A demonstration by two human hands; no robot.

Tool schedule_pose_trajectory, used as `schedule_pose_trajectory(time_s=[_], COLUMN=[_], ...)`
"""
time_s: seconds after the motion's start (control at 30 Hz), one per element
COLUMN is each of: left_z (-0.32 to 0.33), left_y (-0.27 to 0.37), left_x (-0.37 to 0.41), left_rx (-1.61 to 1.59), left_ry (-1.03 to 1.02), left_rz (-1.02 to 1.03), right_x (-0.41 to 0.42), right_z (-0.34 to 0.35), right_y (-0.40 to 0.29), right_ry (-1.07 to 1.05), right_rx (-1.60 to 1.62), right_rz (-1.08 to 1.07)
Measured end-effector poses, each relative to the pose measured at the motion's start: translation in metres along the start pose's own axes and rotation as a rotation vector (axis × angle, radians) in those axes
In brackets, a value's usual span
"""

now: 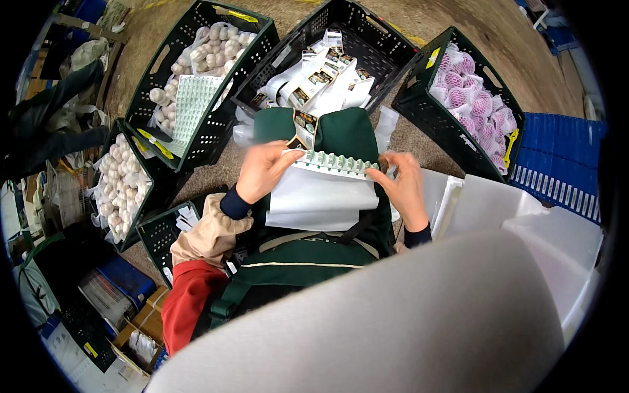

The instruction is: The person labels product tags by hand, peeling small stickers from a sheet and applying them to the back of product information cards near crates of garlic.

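Note:
A strip of small green-and-white stickers (339, 162) is stretched across my lap, its raised labels curling up along the upper edge. My left hand (263, 169) pinches its left end between thumb and fingers. At the right end, my right hand (403, 184) has its thumb on the strip, with the fingertips partly hidden behind it. White backing sheets (319, 196) lie below the strip on my dark green apron. Just above my left hand, a black-and-white printed label (305, 128) rests between my knees.
Ahead stands a black crate (363, 29) of printed labels. Garlic fills crates at the left (268, 37) and lower left (147, 211); a sticker sheet (194, 105) lies on the upper one. A crate (432, 127) at right holds netted bulbs, beside white foam boxes (496, 196).

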State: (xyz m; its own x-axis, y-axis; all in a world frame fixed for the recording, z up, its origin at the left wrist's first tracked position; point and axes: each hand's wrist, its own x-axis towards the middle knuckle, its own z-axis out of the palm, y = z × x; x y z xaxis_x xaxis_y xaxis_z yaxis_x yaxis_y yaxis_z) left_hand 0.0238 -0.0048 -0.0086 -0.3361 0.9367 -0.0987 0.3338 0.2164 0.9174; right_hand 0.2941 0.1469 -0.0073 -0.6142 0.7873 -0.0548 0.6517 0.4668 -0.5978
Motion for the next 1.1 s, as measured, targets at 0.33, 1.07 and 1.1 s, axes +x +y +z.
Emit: schedule_pose_trajectory(time_s=[0.33, 1.07, 1.1], left_z=[-0.006, 0.003, 0.002], left_y=[-0.002, -0.004, -0.003], left_x=[0.005, 0.017, 0.017], left_rx=[0.109, 0.165, 0.164], left_ry=[-0.040, 0.091, 0.072], left_rz=[0.026, 0.004, 0.004], right_x=[0.045, 0.006, 0.009], right_z=[0.033, 0.064, 0.059], right_y=[-0.079, -0.093, -0.099], right_ry=[-0.156, 0.104, 0.099], right_rx=[0.330, 0.007, 0.078], right_rz=[-0.359, -0.453, -0.403])
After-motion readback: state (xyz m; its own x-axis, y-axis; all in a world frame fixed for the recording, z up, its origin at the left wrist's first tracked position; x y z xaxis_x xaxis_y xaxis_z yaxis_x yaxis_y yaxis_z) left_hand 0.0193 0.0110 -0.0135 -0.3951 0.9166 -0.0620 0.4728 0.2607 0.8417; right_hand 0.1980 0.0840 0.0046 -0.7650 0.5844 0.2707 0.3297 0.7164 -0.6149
